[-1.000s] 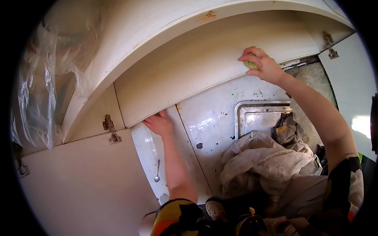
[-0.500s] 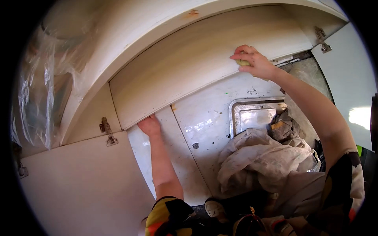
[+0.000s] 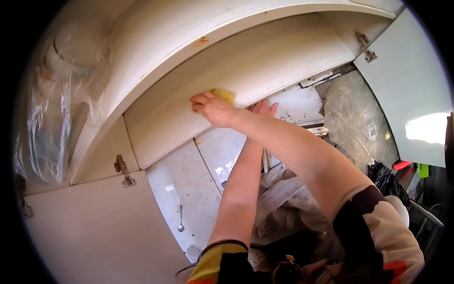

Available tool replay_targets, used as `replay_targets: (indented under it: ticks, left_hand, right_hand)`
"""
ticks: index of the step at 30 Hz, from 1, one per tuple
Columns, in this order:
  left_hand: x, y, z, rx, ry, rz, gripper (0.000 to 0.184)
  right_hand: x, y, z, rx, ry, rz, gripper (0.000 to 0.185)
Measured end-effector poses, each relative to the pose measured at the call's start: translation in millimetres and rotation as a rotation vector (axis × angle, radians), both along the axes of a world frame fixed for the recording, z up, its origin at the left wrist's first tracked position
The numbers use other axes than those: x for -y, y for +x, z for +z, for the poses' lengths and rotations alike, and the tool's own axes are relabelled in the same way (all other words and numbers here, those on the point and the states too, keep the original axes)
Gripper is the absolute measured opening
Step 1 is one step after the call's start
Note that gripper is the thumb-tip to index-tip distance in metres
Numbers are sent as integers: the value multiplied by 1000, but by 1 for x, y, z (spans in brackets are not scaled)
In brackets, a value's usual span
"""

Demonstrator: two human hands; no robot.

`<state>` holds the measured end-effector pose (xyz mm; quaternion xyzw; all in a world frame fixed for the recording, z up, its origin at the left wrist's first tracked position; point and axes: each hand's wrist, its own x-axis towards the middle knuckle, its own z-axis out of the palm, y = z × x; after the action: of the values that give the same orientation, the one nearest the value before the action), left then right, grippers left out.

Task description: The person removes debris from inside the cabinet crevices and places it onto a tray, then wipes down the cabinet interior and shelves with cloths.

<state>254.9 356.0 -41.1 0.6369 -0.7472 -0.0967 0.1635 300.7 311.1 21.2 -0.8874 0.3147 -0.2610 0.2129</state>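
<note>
My right hand is closed on a yellow sponge, pressed to the cream inner panel of the open cabinet. Motion blurs the sponge's outline. Below and to the right, my left hand is at the panel's front edge, its visible fingers apart and holding nothing I can see. The right forearm crosses over the left arm and hides part of that hand.
Open doors stand left and right. A spoon lies on the stained white surface below. Crumpled pale fabric, clear plastic sheeting and a black bag lie to the right. Clear plastic hangs at left.
My right hand has slid left along the panel with the sponge. My left hand has moved right along the edge, so the arms now cross. The view has shifted, showing the spoon.
</note>
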Motion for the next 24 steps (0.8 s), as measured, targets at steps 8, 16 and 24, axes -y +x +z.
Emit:
replay_targets:
  ticks: [8, 16, 24]
  left_hand:
    - [-1, 98, -10, 71, 52, 328, 47]
    - [-2, 118, -29, 25, -74, 349, 41]
    - [58, -39, -15, -32, 88, 102, 48]
  right_hand:
    - [55, -167, 1, -547, -297, -578, 43]
    - [82, -246, -22, -390, -205, -693, 37]
    - [87, -256, -25, -274, -273, -574, 40]
